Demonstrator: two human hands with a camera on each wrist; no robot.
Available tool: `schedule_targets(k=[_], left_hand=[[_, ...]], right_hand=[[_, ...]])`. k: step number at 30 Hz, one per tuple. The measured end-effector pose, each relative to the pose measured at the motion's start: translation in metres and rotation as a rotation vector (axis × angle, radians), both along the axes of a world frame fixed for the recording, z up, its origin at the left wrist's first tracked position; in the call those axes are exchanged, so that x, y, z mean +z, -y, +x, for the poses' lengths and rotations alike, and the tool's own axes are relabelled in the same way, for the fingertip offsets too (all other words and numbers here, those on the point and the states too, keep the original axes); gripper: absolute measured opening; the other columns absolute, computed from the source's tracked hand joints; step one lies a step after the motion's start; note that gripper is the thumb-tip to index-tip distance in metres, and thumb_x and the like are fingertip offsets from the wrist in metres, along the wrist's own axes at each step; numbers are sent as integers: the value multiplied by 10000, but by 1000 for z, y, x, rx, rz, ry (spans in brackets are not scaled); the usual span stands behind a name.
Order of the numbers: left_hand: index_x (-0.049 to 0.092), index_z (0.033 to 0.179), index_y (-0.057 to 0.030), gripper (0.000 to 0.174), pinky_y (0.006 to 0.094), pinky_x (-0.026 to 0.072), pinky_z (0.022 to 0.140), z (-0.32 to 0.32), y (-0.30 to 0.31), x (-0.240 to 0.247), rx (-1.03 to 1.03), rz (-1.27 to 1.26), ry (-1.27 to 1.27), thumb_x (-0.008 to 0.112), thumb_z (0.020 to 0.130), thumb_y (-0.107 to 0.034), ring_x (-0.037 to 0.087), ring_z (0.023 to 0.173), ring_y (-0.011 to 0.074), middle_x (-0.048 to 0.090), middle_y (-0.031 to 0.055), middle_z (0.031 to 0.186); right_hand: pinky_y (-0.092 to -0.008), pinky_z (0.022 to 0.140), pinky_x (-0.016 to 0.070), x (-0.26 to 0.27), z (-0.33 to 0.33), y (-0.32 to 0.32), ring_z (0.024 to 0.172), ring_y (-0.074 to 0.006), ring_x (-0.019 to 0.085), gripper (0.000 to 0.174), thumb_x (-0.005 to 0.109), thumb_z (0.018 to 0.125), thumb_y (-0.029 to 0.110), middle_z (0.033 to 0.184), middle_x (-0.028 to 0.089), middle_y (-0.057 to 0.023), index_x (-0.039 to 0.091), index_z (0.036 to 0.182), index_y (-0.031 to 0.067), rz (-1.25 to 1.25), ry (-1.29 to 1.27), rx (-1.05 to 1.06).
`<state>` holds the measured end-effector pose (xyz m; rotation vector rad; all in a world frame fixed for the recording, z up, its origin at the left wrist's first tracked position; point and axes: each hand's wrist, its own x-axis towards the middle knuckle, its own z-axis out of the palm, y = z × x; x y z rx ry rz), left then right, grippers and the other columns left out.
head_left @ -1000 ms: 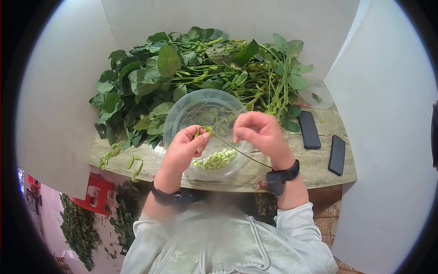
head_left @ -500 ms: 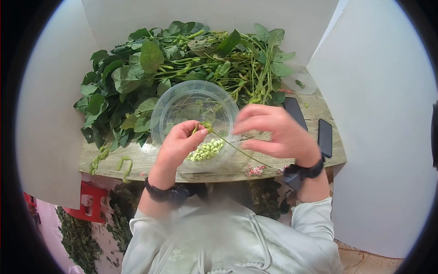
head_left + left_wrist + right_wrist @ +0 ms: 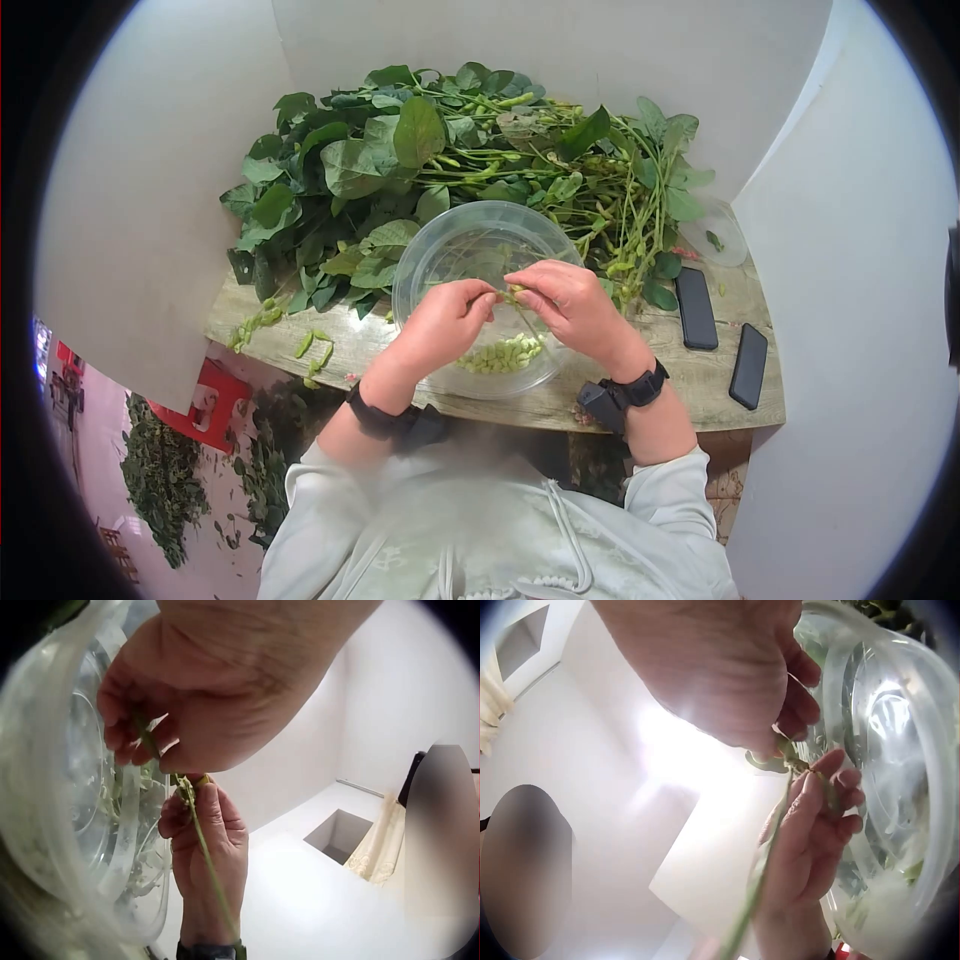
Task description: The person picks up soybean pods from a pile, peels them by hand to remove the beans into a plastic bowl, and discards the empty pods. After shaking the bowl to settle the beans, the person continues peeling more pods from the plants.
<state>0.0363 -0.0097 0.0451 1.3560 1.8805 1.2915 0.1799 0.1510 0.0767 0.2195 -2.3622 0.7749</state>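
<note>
Pinching a green stem (image 3: 528, 322) with curled fingers, the left hand (image 3: 447, 318) and right hand (image 3: 572, 307) meet above the clear tub (image 3: 420, 262); no writing is legible.

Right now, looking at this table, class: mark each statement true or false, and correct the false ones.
1. The left hand is empty. False: the left hand holds part of a green sprig.
2. The fingers of the right hand are above the clear tub. True.
3. The pale green beans lie outside the tub. False: the beans are inside it.
4. Two dark phones lie on the table. True.
</note>
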Motion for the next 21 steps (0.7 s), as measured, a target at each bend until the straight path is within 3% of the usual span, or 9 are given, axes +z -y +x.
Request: schedule_targets(k=[1,2,4,8,10,13,16,19,21], left_hand=[[649,1133,15,256,302,499,753,4,-1,2,83,14,-166,605,960,-168,623,774,203,671,88,856],[649,1133,15,256,302,499,753,8,-4,3,83,15,-169,605,960,-168,623,774,203,671,88,856],[667,1091,26,289,380,523,770,14,-10,4,221,339,-512,682,893,-185,652,803,334,688,152,896],[645,1104,38,326,383,528,765,17,-15,6,132,368,-503,705,877,-187,653,801,319,684,155,894],[611,1157,29,345,348,513,802,18,-15,9,37,134,-218,711,887,-162,659,879,257,675,149,982],[610,1120,35,278,315,502,757,18,-15,7,52,91,-24,685,905,-124,635,827,205,661,130,932],[601,1080,43,214,297,485,701,15,-11,7,73,104,-125,657,921,-89,596,766,157,649,111,882],[610,1003,28,180,339,466,610,17,-6,15,116,167,-203,662,893,-104,565,656,222,614,139,786],[608,1002,27,184,345,465,610,16,-5,15,128,134,-155,662,890,-108,570,662,228,609,142,790]], right_hand=[[-327,643,501,-1,1,-1,740,-257,630,212,683,852,29,892,669,-121,697,1063,9,-24,27,-29],[-327,643,501,-3,2,-1,740,-257,630,212,683,852,29,892,669,-121,697,1063,9,-24,24,-28],[-321,615,473,-7,6,-2,694,-246,599,188,665,879,34,876,659,-114,697,1062,9,-84,32,-90],[-357,630,496,-12,6,3,724,-290,613,200,663,885,28,858,634,-142,672,1079,-20,-156,6,-65],[-357,638,498,-19,3,5,731,-291,616,211,658,886,19,860,634,-149,666,1093,-23,-218,-85,-25],[-365,640,500,-21,1,10,733,-301,617,213,655,879,6,860,635,-153,666,1089,-25,-183,-137,-44],[-377,640,504,-20,1,15,743,-314,623,220,657,863,-4,868,641,-159,668,1082,-23,-153,-114,-95],[-387,640,508,-24,-1,16,744,-322,626,222,668,845,-2,865,645,-160,668,1065,-30,-107,-125,-138],[-391,638,510,-21,-1,17,734,-325,627,219,674,835,0,851,645,-159,667,1050,-35,-93,-115,-141]])
